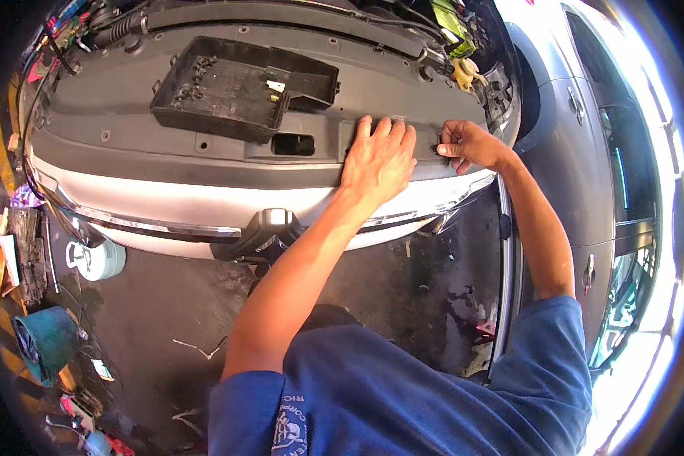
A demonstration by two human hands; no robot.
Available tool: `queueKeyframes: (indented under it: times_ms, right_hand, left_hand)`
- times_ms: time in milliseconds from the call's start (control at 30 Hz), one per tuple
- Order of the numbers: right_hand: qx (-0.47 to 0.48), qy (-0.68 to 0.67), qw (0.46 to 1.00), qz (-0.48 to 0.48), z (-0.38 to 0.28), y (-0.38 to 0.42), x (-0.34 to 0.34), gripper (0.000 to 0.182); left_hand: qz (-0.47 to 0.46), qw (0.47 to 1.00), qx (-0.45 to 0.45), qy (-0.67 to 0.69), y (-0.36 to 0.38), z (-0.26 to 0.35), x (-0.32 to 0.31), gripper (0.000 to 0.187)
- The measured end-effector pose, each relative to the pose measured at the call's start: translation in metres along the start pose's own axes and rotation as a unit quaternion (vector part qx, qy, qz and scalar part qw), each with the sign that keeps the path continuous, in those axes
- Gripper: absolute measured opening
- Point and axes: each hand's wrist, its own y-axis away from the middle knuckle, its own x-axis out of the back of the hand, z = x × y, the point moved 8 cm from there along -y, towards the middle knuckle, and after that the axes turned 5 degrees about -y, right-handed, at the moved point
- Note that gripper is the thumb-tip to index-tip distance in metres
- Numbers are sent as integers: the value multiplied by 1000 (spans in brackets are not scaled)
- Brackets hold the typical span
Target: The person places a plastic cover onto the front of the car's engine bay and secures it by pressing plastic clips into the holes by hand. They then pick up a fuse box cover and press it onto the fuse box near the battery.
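Note:
My left hand (380,158) lies palm down on the black plastic panel (228,152) at the front of the car, with its fingers spread a little and nothing visible in them. To its right, my right hand (467,144) has thumb and forefinger pinched at a small dark piece (438,150) on the same panel. The piece is too small to name. Left of both hands, a black plastic tray (228,91) rests on the panel, with a few small items inside.
Below the panel runs the white bumper (182,197). A grey car (562,152) stands close on the right. On the floor at left are a pale green container (102,260), a teal bucket (47,343) and a thin metal tool (200,349).

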Motion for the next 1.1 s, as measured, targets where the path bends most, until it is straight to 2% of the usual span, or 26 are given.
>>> queueKeyframes:
  times_ms: [333,467,567,800,900,933,1000,1033,1100]
  right_hand:
    - [-87,26,995,-41,1,-14,7,42]
    - [-71,129,989,-10,-15,-13,1,38]
    - [-66,154,986,-15,-23,-16,-3,36]
    - [-74,115,990,-16,-19,-14,2,36]
    - [91,210,972,58,-81,-12,-2,39]
    - [153,247,947,139,-114,-3,-6,36]
    - [227,237,931,163,-180,10,-30,29]
    - [275,217,922,166,-209,13,-43,27]
    - [363,207,897,145,-258,7,-74,34]
  left_hand:
    - [-13,1000,5,-7,1,-1,-8,52]
    - [-9,1000,7,-26,-1,-3,-11,51]
    - [-40,999,3,-33,0,-1,-15,52]
    - [-31,997,-6,-68,-3,3,-12,58]
    - [-40,997,-19,-70,-4,6,-8,56]
    - [-57,996,-19,-68,-6,5,-11,55]
    - [-98,994,-16,-54,-5,7,-15,54]
    - [-88,994,-21,-61,-5,8,-13,54]
    - [-65,995,-32,-69,-4,9,-13,55]
